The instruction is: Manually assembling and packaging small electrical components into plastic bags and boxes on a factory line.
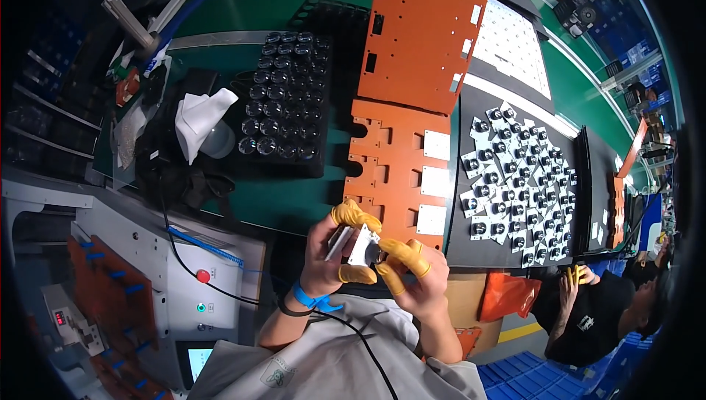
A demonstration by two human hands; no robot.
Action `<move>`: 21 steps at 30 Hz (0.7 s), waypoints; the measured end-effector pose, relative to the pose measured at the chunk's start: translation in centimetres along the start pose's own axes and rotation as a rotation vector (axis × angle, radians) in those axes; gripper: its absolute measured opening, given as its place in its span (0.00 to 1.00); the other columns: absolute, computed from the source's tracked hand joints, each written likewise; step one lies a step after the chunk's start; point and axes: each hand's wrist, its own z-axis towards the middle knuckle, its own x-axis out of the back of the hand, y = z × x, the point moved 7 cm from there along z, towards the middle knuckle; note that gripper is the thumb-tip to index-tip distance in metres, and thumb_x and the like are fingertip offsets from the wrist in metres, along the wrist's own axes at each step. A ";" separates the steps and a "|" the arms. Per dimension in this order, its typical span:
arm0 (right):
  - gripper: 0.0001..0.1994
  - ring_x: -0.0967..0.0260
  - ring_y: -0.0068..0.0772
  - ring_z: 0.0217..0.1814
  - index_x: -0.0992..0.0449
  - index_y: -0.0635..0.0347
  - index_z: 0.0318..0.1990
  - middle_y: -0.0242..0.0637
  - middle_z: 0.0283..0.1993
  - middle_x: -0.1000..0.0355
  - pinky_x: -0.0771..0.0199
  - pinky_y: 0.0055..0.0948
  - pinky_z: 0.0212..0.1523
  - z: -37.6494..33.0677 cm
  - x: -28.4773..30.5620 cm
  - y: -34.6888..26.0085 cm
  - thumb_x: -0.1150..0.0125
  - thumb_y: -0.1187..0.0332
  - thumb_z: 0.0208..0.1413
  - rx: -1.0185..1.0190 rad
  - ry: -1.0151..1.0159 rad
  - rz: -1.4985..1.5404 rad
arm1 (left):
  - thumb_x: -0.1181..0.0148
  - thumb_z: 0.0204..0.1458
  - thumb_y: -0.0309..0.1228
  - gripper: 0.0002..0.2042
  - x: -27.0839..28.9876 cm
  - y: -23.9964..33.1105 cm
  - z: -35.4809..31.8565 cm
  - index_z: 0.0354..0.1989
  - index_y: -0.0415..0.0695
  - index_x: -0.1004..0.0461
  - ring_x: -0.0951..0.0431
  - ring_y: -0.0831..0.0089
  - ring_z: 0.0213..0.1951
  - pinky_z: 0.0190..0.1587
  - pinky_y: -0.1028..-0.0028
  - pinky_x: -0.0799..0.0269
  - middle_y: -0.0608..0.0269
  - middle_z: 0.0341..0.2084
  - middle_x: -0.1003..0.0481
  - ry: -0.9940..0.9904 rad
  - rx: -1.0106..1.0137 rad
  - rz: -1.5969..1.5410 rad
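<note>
Low in the middle of the head view, my left hand grips a small white square plate with a dark round lens part on it. A second thin pale plate shows in the same hand, by the palm. From the other side, the fingers of my right hand close around the dark lens part. Yellow finger cots cover the fingertips of both hands. Just beyond my hands lies an orange fixture board with white square plates along its right side.
Left of the board stands a black tray of clear round lenses. At right, a dark tray bears many white plates with lens parts. A white cloth lies far left. A machine with a red button stands near left; a co-worker sits right.
</note>
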 end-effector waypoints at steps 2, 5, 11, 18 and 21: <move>0.17 0.37 0.29 0.18 0.22 0.68 0.41 0.33 0.22 0.31 0.38 0.27 0.19 0.3 -0.1 -0.7 0.28 0.80 0.40 0.103 -0.027 -0.039 | 0.14 0.30 0.38 0.37 -0.1 0.2 0.0 0.50 0.39 0.28 0.27 0.79 0.42 0.49 0.77 0.31 0.66 0.42 0.25 -0.026 -0.007 0.025; 0.19 0.40 0.28 0.18 0.20 0.62 0.44 0.30 0.22 0.35 0.43 0.28 0.17 0.4 0.2 -0.7 0.26 0.78 0.40 0.106 -0.031 -0.040 | 0.14 0.30 0.37 0.37 -0.1 0.4 -0.2 0.49 0.39 0.28 0.27 0.79 0.42 0.49 0.77 0.31 0.66 0.41 0.25 -0.061 -0.009 0.056; 0.18 0.40 0.29 0.17 0.20 0.62 0.41 0.30 0.20 0.36 0.43 0.29 0.17 -0.3 0.5 -1.8 0.28 0.79 0.38 0.096 -0.007 -0.151 | 0.15 0.23 0.49 0.42 -0.6 0.4 -0.2 0.46 0.39 0.28 0.25 0.75 0.42 0.47 0.75 0.28 0.63 0.40 0.26 0.024 0.088 0.059; 0.23 0.38 0.39 0.29 0.23 0.68 0.45 0.39 0.31 0.33 0.39 0.33 0.29 -0.9 0.1 -2.8 0.23 0.72 0.38 0.002 0.214 -0.414 | 0.15 0.33 0.32 0.31 -2.6 0.6 0.2 0.47 0.40 0.26 0.40 0.92 0.29 0.35 0.88 0.40 0.81 0.27 0.37 0.152 0.050 0.045; 0.18 0.42 0.39 0.31 0.24 0.69 0.43 0.38 0.29 0.35 0.44 0.34 0.31 -2.3 0.6 -1.8 0.28 0.69 0.45 0.013 0.384 -0.463 | 0.16 0.33 0.34 0.35 -3.4 -0.8 -0.8 0.50 0.41 0.31 0.24 0.77 0.47 0.52 0.75 0.28 0.64 0.45 0.25 0.177 0.148 0.157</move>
